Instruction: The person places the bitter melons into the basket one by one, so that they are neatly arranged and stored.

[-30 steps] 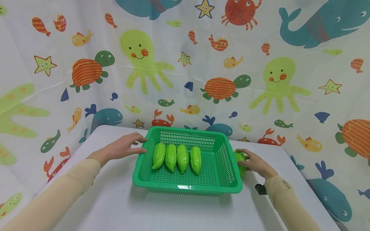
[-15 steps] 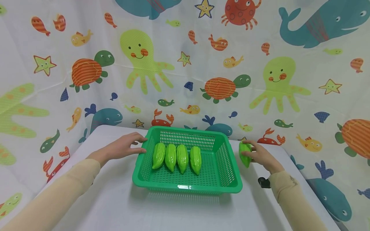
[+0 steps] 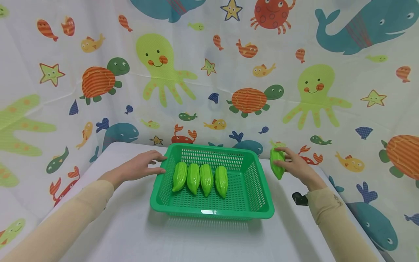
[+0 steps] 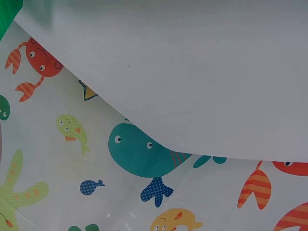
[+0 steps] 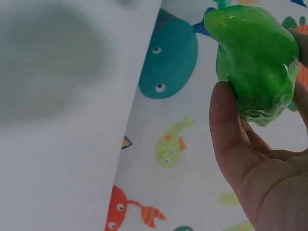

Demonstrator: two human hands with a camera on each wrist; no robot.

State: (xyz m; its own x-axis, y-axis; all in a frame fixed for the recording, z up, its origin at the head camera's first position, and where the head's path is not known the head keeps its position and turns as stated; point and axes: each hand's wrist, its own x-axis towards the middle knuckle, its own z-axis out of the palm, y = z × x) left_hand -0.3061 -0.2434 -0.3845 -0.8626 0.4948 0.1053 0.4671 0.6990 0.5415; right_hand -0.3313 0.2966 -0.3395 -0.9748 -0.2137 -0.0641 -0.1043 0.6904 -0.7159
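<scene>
My right hand (image 3: 297, 167) grips a glossy green bitter melon (image 3: 276, 156), raised above the table to the right of the basket. In the right wrist view, the thumb and fingers clasp the sides of the melon (image 5: 257, 60), whose ridged skin shines. The green plastic basket (image 3: 176, 210) stands mid-table. Several similar bitter melons (image 3: 207, 180) lie side by side in its left and middle part, with bare mesh at right. At the basket's left rim rests my left hand (image 3: 140, 166), its relaxed fingertips against the edge; the left wrist view does not show this hand.
The basket stands on a white table (image 3: 209, 240). Behind and around it hangs a white curtain (image 3: 203, 83) printed with sea animals. A small black device (image 3: 299, 198) sits at the right wrist.
My right hand has lifted the bitter melon from beside the basket's right wall, up and slightly away. My left hand and the basket have stayed still.
</scene>
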